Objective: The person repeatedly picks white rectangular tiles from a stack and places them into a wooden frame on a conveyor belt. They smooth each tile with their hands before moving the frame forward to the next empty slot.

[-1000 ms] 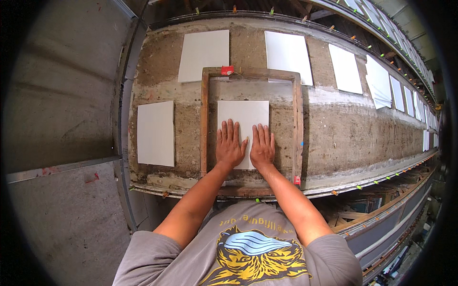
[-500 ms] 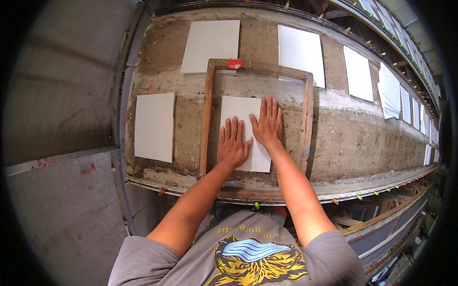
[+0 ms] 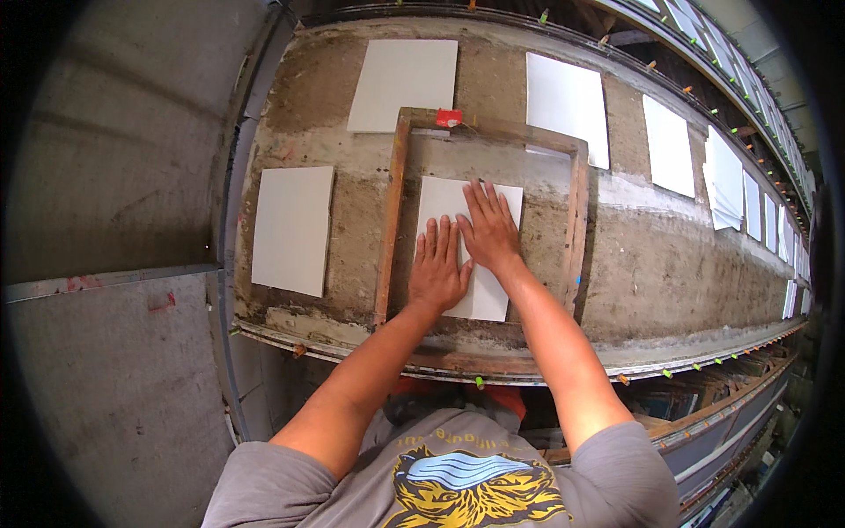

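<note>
A white sheet [image 3: 435, 195] lies inside a rectangular wooden frame [image 3: 393, 220] on the stained brown tabletop. My left hand [image 3: 438, 271] rests flat on the left part of the sheet, fingers stretched toward the far side. Against it, slightly farther off, my right hand [image 3: 490, 233] lies palm down over the sheet's middle and right part, fingers extended. The two thumbs are close together, and neither hand grasps anything. Whether a fine mesh spans the frame beneath my palms is hard to make out. A red tag [image 3: 449, 118] sits on the frame's far rail.
Left of the frame is another white sheet [image 3: 293, 231]. More sheets, one at the far left [image 3: 403, 85] and one at the far right [image 3: 568, 110], reach to the frame's far rail. Several continue rightward along the table. Orange and green pegs line the near edge [image 3: 480, 382].
My right hand has slid left on the sheet, closer to my left hand, uncovering the sheet's right edge. The whole view has shifted slightly. The frame stays around the sheet.
</note>
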The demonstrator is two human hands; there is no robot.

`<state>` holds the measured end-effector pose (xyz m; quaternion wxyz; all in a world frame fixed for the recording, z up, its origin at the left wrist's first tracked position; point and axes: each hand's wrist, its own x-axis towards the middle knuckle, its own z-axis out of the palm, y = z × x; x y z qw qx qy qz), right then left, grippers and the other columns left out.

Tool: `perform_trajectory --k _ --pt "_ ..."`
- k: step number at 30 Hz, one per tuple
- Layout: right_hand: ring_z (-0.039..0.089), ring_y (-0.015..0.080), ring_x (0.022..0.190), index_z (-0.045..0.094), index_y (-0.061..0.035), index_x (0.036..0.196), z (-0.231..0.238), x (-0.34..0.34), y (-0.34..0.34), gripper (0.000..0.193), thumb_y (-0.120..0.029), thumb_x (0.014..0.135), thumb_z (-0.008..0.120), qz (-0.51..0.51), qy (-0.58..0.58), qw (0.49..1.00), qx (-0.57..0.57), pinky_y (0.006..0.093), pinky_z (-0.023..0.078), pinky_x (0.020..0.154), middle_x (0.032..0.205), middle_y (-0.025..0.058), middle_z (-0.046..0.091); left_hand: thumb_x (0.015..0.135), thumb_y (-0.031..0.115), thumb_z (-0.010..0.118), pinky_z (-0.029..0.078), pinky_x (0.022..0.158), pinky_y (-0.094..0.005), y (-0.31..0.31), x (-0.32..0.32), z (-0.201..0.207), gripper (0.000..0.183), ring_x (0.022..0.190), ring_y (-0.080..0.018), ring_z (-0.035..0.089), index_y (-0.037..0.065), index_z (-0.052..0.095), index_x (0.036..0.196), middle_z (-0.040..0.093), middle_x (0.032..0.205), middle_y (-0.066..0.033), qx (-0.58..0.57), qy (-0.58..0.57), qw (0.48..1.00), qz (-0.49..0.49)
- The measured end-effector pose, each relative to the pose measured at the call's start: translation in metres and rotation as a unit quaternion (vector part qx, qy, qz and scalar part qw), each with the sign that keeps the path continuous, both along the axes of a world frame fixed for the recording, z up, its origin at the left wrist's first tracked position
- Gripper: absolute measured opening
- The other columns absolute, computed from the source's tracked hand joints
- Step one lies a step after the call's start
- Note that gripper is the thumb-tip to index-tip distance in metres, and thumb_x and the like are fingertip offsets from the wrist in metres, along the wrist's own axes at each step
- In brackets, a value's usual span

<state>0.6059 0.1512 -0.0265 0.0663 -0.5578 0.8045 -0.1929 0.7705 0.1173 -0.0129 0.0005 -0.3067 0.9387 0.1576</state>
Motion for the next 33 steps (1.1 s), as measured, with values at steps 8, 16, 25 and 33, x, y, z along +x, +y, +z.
perform_trajectory --k 8,16,25,33 --pt "0.03 0.0351 0.152 0.044 -0.0036 0.153 0.003 0.029 -0.002 0.06 -0.041 0.107 0.044 0.03 -0.069 0.997 0.027 0.0489 0.023 0.125 0.161 0.0161 0.04 0.104 0.044 0.04 0.005 0.128 -0.0502 -0.002 0.002 -0.002 0.078 0.158 -0.0391 0.004 0.0 0.014 0.163 0.01 0.171 -0.0214 -0.025 -0.053 0.998 0.0" --pt "0.028 0.0339 0.154 0.041 -0.0016 0.154 0.009 0.036 -0.048 0.067 -0.048 0.106 0.04 0.029 -0.045 0.998 0.035 0.0472 0.022 0.125 0.163 0.0165 0.036 0.103 0.045 0.041 0.004 0.129 -0.0492 0.0 0.001 -0.004 0.08 0.158 -0.0391 0.005 0.003 0.012 0.164 0.011 0.17 -0.023 0.008 -0.074 0.997 -0.011" --pt "0.027 0.0321 0.154 0.039 -0.0014 0.155 0.017 0.043 -0.04 0.069 -0.05 0.106 0.039 0.026 -0.071 0.994 0.075 0.0469 0.022 0.125 0.164 0.0169 0.034 0.103 0.046 0.039 0.003 0.129 -0.0483 0.0 -0.002 0.009 0.078 0.158 -0.0392 0.007 0.005 0.013 0.164 0.011 0.17 -0.023 -0.021 -0.09 0.996 -0.013" --pt "0.017 0.0264 0.158 0.027 -0.0068 0.161 0.014 0.034 -0.034 0.073 -0.053 0.106 0.037 0.03 -0.078 0.992 0.093 0.047 0.013 0.128 0.17 0.0111 0.023 0.105 0.045 0.035 0.005 0.128 -0.0497 0.002 -0.002 0.0 0.075 0.157 -0.0406 0.01 0.003 0.015 0.163 0.015 0.17 -0.0224 -0.027 -0.086 0.996 0.008"
